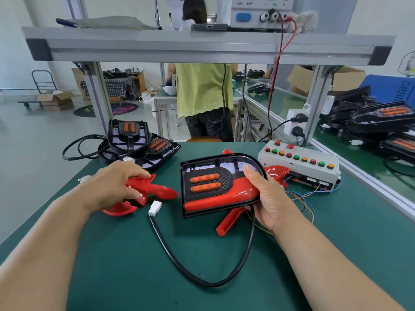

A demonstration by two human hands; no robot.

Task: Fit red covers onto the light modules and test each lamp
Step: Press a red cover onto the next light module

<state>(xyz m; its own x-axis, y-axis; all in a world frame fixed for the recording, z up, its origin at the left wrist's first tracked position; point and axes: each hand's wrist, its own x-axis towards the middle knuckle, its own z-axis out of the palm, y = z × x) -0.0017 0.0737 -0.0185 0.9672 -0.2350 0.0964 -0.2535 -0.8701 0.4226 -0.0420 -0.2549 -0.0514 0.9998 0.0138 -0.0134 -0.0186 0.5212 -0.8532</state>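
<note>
A person in a green top (pixel 202 90) stands at the next bench, back turned. Cardboard boxes (pixel 56 101) sit on the floor by a flat trolley (pixel 29 102). To the right, a white socket block (pixel 292 114) hangs near a blue crate (pixel 390 88).

Green bench (pixel 134 277), loose red covers (pixel 119 211), stacked black modules (pixel 134 140) far left, button box (pixel 298 163) right, looped cable (pixel 202 281)

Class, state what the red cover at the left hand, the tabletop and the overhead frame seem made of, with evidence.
Red cover: glossy moulded plastic; bright highlights. Tabletop: matte green, probably rubber mat; no glare. Frame: likely aluminium extrusion; pale grey, lengthwise grooves, black end caps.
</note>
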